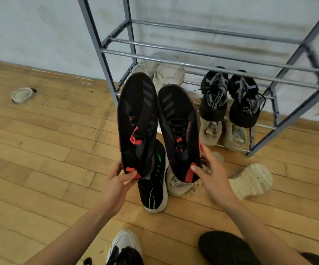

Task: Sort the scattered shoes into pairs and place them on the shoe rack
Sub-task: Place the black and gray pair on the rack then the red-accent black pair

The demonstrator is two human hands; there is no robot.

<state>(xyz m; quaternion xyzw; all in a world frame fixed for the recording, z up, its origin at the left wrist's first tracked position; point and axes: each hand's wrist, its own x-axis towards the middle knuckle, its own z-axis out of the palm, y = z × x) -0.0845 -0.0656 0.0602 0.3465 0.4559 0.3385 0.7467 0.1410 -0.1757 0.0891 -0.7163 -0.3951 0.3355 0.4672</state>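
**Before the rack, a black pair held by the heels**

Above the wooden floor (40, 150), two black sneakers with red tabs are held up side by side, toes pointing toward the shoe rack (202, 56). The left hand (119, 180) grips the heel of the left black sneaker (137, 115), thumb across its red heel tab. The right hand (210, 175) grips the heel of the right black sneaker (179, 127), thumb on the red tab and fingers curled round the far side. The two sneakers nearly touch along their inner sides, and neither rests on the rack.

On the rack's low rails a black-and-grey knit pair (215, 94) sits toes outward, the two shoes just beside each other. A beige pair (211, 131) sits on the tier below it. Further left, partly hidden behind the held sneakers, a cream pair (169, 74) lies on a low tier.

On the floor under the held pair lie a black shoe with green marks and a white sole (154, 180) and, touching it on the right, a beige shoe (181, 186). A cream shoe (252, 178) lies near them, tipped over, its chunky sole showing. A white-and-black shoe (125, 245) shows at the bottom edge. A small round pale object (23, 95) lies well apart on the left, near the wall (30, 25).
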